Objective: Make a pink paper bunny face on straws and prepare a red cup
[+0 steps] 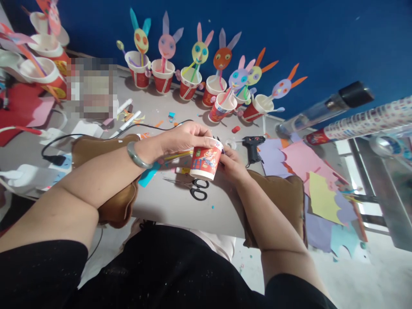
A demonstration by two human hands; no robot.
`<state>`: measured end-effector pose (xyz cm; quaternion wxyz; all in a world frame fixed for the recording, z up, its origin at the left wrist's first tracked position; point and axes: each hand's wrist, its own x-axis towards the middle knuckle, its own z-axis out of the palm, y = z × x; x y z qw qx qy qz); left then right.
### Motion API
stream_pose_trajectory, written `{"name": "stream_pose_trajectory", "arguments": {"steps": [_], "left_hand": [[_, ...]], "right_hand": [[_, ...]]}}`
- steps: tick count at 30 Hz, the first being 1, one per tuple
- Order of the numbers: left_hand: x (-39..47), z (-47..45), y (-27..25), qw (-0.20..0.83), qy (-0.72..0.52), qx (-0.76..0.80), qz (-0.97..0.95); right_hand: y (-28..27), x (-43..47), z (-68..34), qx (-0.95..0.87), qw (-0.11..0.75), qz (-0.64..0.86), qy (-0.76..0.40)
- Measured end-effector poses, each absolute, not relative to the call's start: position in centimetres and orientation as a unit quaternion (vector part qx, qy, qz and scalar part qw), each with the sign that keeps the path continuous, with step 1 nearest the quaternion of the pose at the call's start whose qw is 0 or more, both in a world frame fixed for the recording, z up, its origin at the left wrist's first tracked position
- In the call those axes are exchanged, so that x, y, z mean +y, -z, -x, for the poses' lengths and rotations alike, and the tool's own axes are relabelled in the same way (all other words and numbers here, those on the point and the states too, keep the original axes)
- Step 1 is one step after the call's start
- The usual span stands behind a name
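Observation:
Over the middle of the table, a red paper cup (205, 162) with a cartoon print and a white rim hangs slightly tilted. My left hand (189, 136), a bangle on its wrist, grips the cup near the rim with the thumb on the near side. My right hand (232, 164) is closed at the cup's right side, its fingers partly behind the cup. A small dark piece shows by those fingers, too hidden to name. Below the cup lies a pair of scissors (197, 189) with black handles. A yellow straw (177, 155) lies left of the cup.
Several finished cups with rabbit faces, like the orange one (222, 58), line the blue wall. A black glue gun (254, 148) stands right of my hand. Coloured paper sheets (325, 193) lie at right. Brown cushions (277, 193) are under my forearms. A black cord (144, 125) crosses the table.

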<state>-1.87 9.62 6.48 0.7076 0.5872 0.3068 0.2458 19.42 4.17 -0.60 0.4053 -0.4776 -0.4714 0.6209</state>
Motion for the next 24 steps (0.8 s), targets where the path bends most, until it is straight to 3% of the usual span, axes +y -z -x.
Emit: {"name": "stream_pose_trajectory", "arguments": {"steps": [24], "left_hand": [[9.61,1.97,-6.78,0.699,-0.233,0.297,-0.607]], "right_hand": [[0.67,4.14,-19.4,-0.466,0.444,0.491,-0.587]]}}
